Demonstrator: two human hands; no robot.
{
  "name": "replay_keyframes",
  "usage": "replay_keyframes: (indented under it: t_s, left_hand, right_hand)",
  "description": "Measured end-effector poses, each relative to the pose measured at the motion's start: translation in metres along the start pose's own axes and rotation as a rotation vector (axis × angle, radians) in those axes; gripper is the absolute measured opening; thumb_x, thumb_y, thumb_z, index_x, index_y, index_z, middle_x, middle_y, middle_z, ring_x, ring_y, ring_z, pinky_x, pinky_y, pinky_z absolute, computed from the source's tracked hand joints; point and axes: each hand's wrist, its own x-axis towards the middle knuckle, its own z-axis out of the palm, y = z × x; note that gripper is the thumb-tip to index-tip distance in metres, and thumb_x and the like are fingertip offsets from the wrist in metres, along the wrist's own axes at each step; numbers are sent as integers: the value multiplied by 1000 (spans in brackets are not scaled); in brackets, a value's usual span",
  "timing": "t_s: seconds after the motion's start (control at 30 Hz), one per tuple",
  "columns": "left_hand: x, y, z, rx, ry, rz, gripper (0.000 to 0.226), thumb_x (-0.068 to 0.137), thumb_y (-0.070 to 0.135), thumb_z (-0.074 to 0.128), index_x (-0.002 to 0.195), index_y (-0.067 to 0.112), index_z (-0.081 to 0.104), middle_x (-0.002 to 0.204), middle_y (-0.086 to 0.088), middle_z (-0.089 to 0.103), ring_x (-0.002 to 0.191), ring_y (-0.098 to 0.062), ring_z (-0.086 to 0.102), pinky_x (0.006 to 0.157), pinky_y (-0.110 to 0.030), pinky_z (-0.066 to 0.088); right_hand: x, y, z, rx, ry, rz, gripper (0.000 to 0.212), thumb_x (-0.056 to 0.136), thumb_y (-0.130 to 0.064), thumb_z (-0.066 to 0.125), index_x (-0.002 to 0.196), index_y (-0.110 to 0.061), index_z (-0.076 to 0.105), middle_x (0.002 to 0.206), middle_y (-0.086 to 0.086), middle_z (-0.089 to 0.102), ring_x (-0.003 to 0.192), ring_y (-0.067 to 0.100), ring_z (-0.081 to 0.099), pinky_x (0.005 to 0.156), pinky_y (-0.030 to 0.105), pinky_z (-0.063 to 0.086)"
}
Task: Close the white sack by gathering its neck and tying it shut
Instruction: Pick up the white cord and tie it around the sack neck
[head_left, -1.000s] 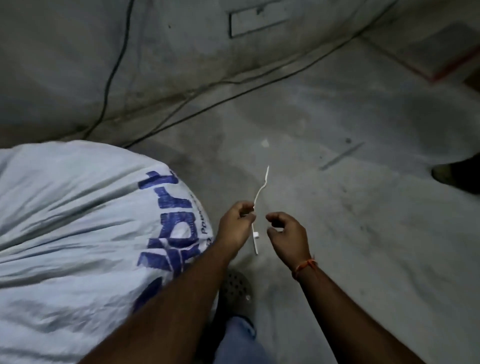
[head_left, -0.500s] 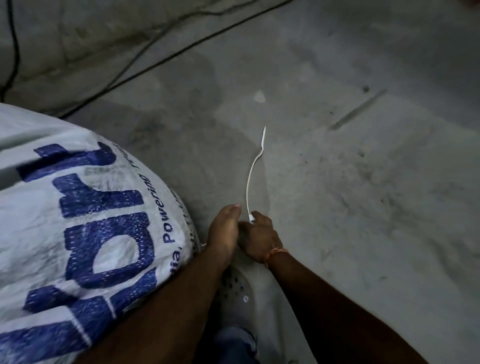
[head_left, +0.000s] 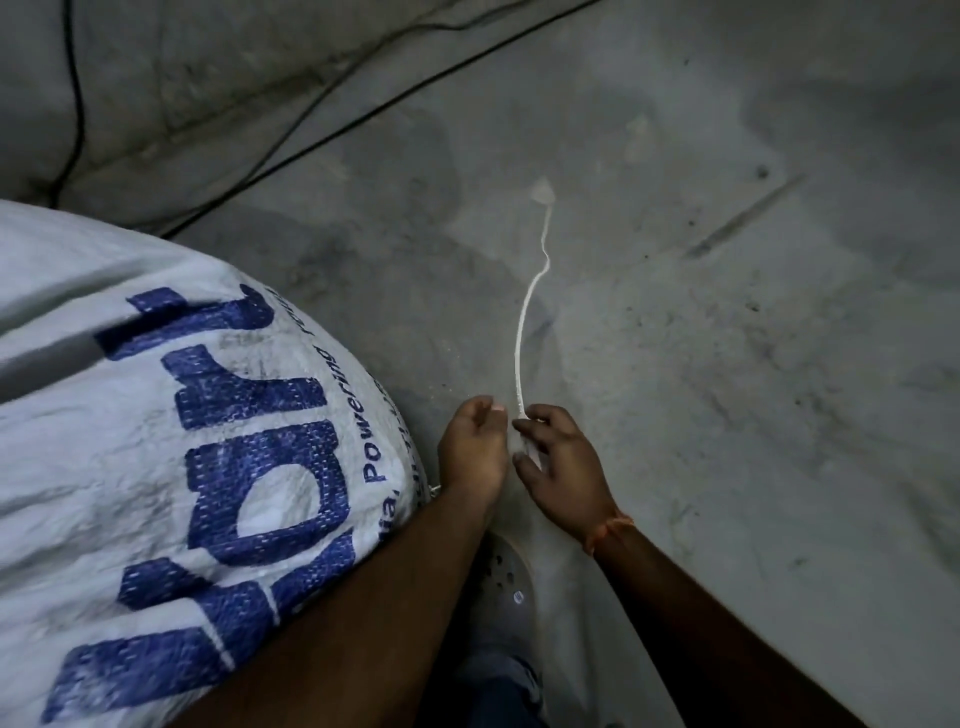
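Observation:
A full white sack (head_left: 171, 431) with large blue lettering fills the left of the view. Its neck is hidden from me. A thin white tie strip (head_left: 524, 322) rises from between my hands and curves away over the floor. My right hand (head_left: 563, 470) pinches the lower end of the strip with thumb and fingers. My left hand (head_left: 475, 447) hangs just left of it, fingers loosely curled, close to the strip's end; whether it touches the strip is unclear.
Grey concrete floor (head_left: 727, 364) spreads to the right and ahead. Black cables (head_left: 332, 130) run across the floor at the top left. My foot in a perforated shoe (head_left: 506, 582) stands below my hands, beside the sack.
The strip passed from my left hand to my right. Both hands dropped lower and closer to the sack, and the view tilted down so the sack looms larger.

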Motion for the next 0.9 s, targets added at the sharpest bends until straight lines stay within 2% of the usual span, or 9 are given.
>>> replay_keyframes:
  t_s: [0.2, 0.27, 0.37, 0.43, 0.5, 0.6, 0.7, 0.83, 0.9]
  left_hand:
    - [-38, 68, -24, -171, -72, 152, 20, 104, 19, 54, 116, 11, 68, 106, -5, 74, 97, -17, 67, 87, -30, 53]
    - [-59, 97, -38, -226, -111, 203, 23, 106, 20, 49, 118, 13, 67, 104, -2, 77, 98, -12, 69, 84, -28, 55]
    - [-98, 141, -71, -277, -125, 305, 22, 106, 18, 49, 103, 16, 71, 91, 1, 77, 86, -10, 71, 74, -22, 57]
    - [-128, 166, -97, -295, -132, 368, 22, 105, 17, 51, 98, 17, 71, 86, 1, 77, 81, -12, 70, 69, -22, 59]
    - [-161, 184, -129, -295, -106, 435, 21, 105, 17, 52, 98, 15, 72, 85, -1, 79, 82, -15, 72, 71, -26, 61]
    - [-208, 199, -178, -229, -14, 566, 19, 104, 18, 55, 102, 12, 74, 91, -4, 81, 91, -19, 77, 88, -37, 62]
    - [-250, 203, -224, -214, 109, 615, 19, 101, 20, 59, 105, 13, 76, 94, -2, 82, 94, -17, 78, 94, -42, 60]
    - [-291, 204, -281, -397, 195, 534, 18, 100, 18, 63, 107, 9, 77, 97, -9, 82, 96, -27, 78, 91, -44, 62]
    - [-306, 200, -312, -444, 211, 525, 17, 98, 19, 64, 103, 11, 78, 94, -10, 81, 88, -24, 77, 79, -36, 63]
  right_hand:
    - [-32, -73, -47, 235, 129, -173, 35, 89, -4, 67, 123, -13, 70, 127, -4, 62, 118, 1, 58, 100, 20, 49]
    - [-41, -102, -62, 298, 155, -224, 33, 89, -2, 66, 120, -13, 72, 124, -7, 63, 116, 0, 60, 97, 18, 50]
    - [-59, -149, -89, 381, 174, -299, 31, 90, -2, 66, 115, -18, 74, 121, -13, 65, 115, 0, 62, 93, 16, 51]
    - [-70, -183, -107, 447, 177, -351, 26, 89, -2, 67, 107, -18, 77, 117, -12, 69, 113, 3, 65, 93, 19, 53]
    - [-82, -221, -122, 545, 186, -368, 21, 89, -2, 67, 97, -19, 76, 108, -10, 72, 108, 8, 68, 93, 24, 54]
    - [-96, -281, -135, 689, 213, -328, 9, 91, -14, 67, 92, -21, 72, 95, -7, 73, 94, 8, 70, 83, 21, 57]
    - [-113, -346, -130, 817, 187, -260, 4, 89, -17, 71, 87, -14, 69, 86, 0, 75, 83, 8, 71, 75, 21, 56]
    - [-139, -418, -106, 911, 108, -240, 3, 84, -6, 71, 85, -7, 68, 85, 7, 76, 80, 16, 71, 78, 34, 59]
    - [-153, -445, -92, 960, 73, -252, 9, 83, -3, 67, 82, -11, 70, 83, 4, 78, 76, 11, 71, 73, 32, 57]
